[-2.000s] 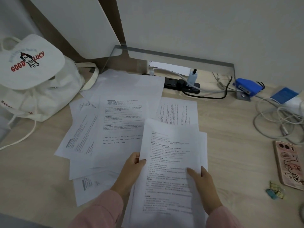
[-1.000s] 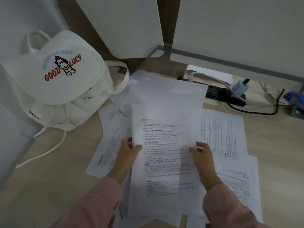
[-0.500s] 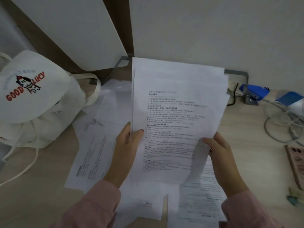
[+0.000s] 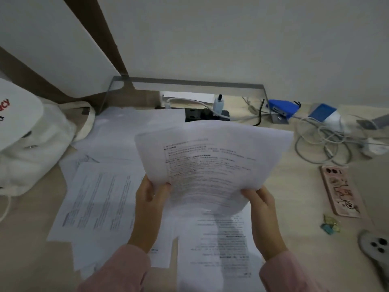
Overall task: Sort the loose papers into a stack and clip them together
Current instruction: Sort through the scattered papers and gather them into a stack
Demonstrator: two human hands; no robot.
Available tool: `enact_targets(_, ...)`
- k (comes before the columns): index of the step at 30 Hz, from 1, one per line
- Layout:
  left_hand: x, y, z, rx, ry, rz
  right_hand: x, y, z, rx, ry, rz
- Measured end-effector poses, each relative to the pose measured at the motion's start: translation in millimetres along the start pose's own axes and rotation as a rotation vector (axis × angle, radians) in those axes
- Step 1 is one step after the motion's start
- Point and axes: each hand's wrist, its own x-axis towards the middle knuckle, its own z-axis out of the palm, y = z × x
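While both hands hold it clear of the desk [image 4: 27, 239], the sheaf of papers [image 4: 210, 161] fans up and away in the head view, its top edge blurred and its printed face turned to the camera. The left hand [image 4: 147, 209] pinches the sheaf's lower left corner, thumb curled over the front, the other fingers hidden behind the sheets. The right hand [image 4: 263, 209] grips the lower right corner, thumb on the front and fingers curled round the edge. Both wrists come out of pink sleeves [image 4: 117, 268] at the bottom edge.

Under and around the hands the loose papers [image 4: 99, 199] lie spread on the desk, overlapping at odd angles. One printed sheet [image 4: 221, 243] lies directly below the held sheaf, between the two forearms, and others reach back toward a black power strip [image 4: 206, 115] at the wall. A white fabric backpack [image 4: 31, 148] with red lettering sits at the left, beside the spread.

To the right, well apart from the papers, a small heap of coloured clips [image 4: 330, 224] lies on the desk just beside a phone in a pink case [image 4: 341, 190], on the side nearer the person. Behind the phone are tangled pale cables [image 4: 322, 142], and a blue stapler-like object [image 4: 282, 107] sits by the wall. A grey object [image 4: 376, 245] shows at the right edge; what it is cannot be told
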Motion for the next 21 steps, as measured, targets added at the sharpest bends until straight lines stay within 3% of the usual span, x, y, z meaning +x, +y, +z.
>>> enact_targets(3,-9,-1,5,-0.010,0.030,0.013,-2,1,-15,-0.007,0.044,-0.037)
enact_targets(9,-31,-21,22,0.028,0.019,-0.135,-8,20,-37,-0.051,-0.048,0.099)
enact_targets(14,-34,-18,53,0.071,-0.074,-0.160,-1,16,-81,-0.183,0.093,0.093)
enact_targets(21,-54,-68,124,0.246,-0.253,-0.329,9,55,-168,-0.452,0.235,0.329)
